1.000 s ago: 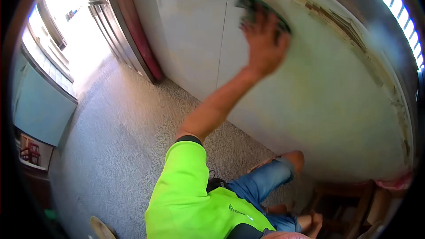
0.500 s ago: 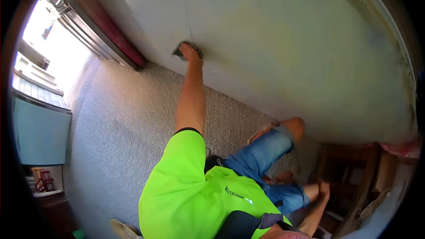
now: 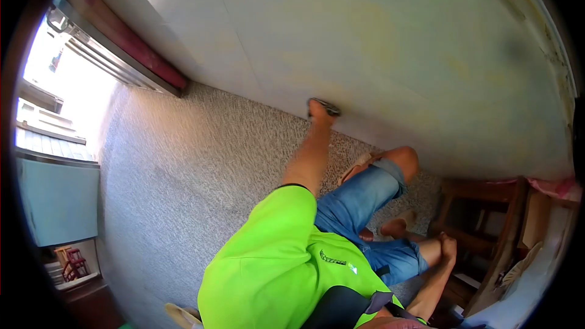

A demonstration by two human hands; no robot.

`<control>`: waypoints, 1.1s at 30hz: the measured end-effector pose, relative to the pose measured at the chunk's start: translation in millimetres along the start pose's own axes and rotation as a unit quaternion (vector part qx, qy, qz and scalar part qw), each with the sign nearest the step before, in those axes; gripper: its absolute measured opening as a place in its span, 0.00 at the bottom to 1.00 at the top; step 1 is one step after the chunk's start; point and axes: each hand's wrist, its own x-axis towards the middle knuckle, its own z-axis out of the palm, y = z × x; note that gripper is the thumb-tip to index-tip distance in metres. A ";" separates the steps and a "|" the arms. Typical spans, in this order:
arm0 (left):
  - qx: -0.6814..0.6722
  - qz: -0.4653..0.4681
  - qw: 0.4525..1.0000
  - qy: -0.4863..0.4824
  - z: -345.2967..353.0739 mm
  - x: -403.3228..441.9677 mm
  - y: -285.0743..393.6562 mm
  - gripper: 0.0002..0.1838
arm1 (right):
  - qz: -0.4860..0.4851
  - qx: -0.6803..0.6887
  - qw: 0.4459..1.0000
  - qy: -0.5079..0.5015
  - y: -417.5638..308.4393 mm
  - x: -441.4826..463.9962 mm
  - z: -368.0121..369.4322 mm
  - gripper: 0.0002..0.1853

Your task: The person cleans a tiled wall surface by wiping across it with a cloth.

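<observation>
My left hand is closed on a dark, flat hand tool, pressed to the lower part of the pale wall, just above the floor. The tool's face is against the wall and hidden. My right hand rests at my bent knee, to the right; its fingers are too unclear to make out. I am low beside the wall, in denim shorts. Faint yellowish patches and a thin vertical seam show on the wall.
Speckled floor runs along the wall. A metal door opens to bright daylight at the upper left. Wooden furniture stands at the right. At the left are a pale blue panel and small red chairs.
My left hand has swept the tool from high on the wall down to its foot, then rightward along it. My right hand stays at my knee. The view has shifted.
</observation>
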 end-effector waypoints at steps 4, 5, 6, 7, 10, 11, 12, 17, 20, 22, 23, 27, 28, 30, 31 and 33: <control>0.037 0.214 0.958 -0.187 -26.4 58.2 166.3 0.11 | -0.016 0.032 0.999 0.013 5.7 4.1 1.5 0.21; 0.032 0.257 0.966 0.010 8.5 3.2 204.1 0.12 | -0.015 0.036 0.999 0.013 9.1 5.4 1.6 0.21; 0.017 0.289 0.957 0.028 6.6 22.4 247.8 0.12 | -0.028 0.052 0.998 0.006 10.9 6.3 1.5 0.21; 0.021 0.295 0.953 0.064 27.3 -9.1 265.1 0.14 | -0.042 0.068 0.997 -0.001 11.9 7.5 2.4 0.22; 0.053 0.318 0.942 0.092 49.7 -39.9 278.3 0.24 | -0.036 0.030 0.999 -0.009 8.4 9.9 1.1 0.22; 0.079 0.335 0.935 0.084 48.2 -36.9 276.3 0.31 | -0.036 0.031 0.999 -0.009 6.8 9.9 1.1 0.22; 0.085 0.359 0.928 0.060 44.7 -34.1 256.9 0.31 | -0.030 0.017 0.999 -0.003 2.5 8.8 0.8 0.22; 0.166 0.336 0.920 0.111 36.1 -32.9 110.9 0.41 | -0.041 -0.022 0.999 0.006 3.8 17.2 2.9 0.23; 0.235 0.339 0.906 0.099 83.3 -99.4 44.0 0.41 | -0.024 -0.011 1.000 0.013 4.9 11.5 0.5 0.23; 0.261 0.350 0.896 0.079 105.5 -123.6 26.4 0.40 | -0.047 -0.004 0.999 0.012 8.6 11.9 1.8 0.24; 0.313 0.422 0.849 0.061 121.2 -141.1 20.2 0.40 | -0.046 -0.003 0.999 0.012 10.5 12.3 2.0 0.24; 0.366 0.621 0.692 -0.041 182.5 -193.4 36.8 0.36 | -0.049 -0.023 0.998 0.017 16.6 16.2 1.3 0.24; 0.369 0.620 0.691 -0.050 184.7 -196.5 48.0 0.36 | -0.057 -0.045 0.997 0.016 20.1 18.8 1.3 0.24; 0.471 0.679 0.563 -0.011 196.1 -202.2 70.6 0.34 | -0.041 -0.029 0.998 0.032 17.2 16.4 4.1 0.24; 0.472 0.679 0.562 -0.021 208.5 -205.6 67.2 0.34 | -0.026 -0.024 0.998 0.042 17.0 14.1 4.9 0.24; 0.406 0.692 0.595 -0.050 231.4 -226.8 63.6 0.33 | -0.006 -0.018 0.999 0.042 18.8 11.6 4.8 0.25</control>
